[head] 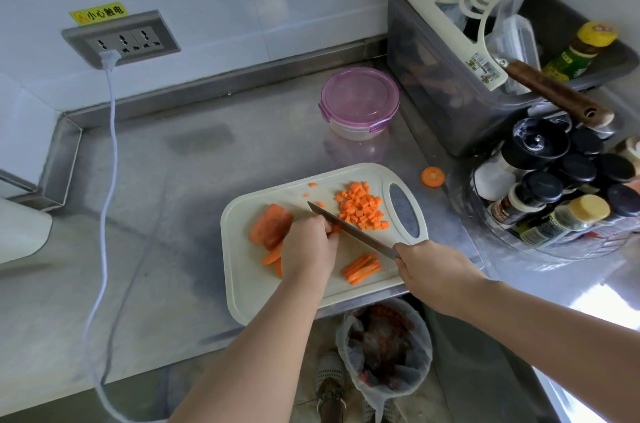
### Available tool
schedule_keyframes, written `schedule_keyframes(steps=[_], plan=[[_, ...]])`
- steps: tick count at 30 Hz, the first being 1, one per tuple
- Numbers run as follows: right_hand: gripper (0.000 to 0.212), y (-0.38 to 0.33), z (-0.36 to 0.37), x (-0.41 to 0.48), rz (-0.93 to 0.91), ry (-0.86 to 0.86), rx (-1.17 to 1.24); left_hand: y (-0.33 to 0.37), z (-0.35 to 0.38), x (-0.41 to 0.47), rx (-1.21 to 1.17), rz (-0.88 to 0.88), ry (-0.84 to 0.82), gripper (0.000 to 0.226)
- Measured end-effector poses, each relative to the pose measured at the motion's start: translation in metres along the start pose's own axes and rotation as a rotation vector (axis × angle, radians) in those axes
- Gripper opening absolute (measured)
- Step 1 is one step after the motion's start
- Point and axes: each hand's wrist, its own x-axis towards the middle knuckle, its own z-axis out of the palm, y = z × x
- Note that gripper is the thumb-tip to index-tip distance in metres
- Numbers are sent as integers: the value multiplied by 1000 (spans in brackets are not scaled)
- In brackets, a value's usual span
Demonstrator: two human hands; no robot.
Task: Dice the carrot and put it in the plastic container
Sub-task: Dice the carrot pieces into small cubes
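While a person's left hand (308,246), fingers curled, pins a small orange carrot piece (335,228) against a steel kitchen knife (349,232), the right hand (433,270) clenches its handle over a white plastic cutting board (263,291). Diced carrot cubes (362,206) pile at the board's one o'clock, with a thick carrot chunk (270,227) at nine. The round clear plastic container with a purple lid (358,100) stands closed at twelve, well apart. The board's near edge lies close to the steel counter's (156,249) front lip, and bare steel runs toward nine o'clock.
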Motion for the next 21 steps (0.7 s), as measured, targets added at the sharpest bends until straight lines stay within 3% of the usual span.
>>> schedule_keyframes(steps=[5,9,17,21], plan=[[20,6,-1,-1,36,-2,123,-2,2,1,-29,-8,-2,18],[35,10,-1,-8,66,29,183,0,2,3,-40,-11,-6,17],[29,10,-4,-18,49,81,205,-2,1,0,-56,3,2,25],[24,8,-5,-19,36,73,183,-8,-1,-1,-2,-15,-12,18]])
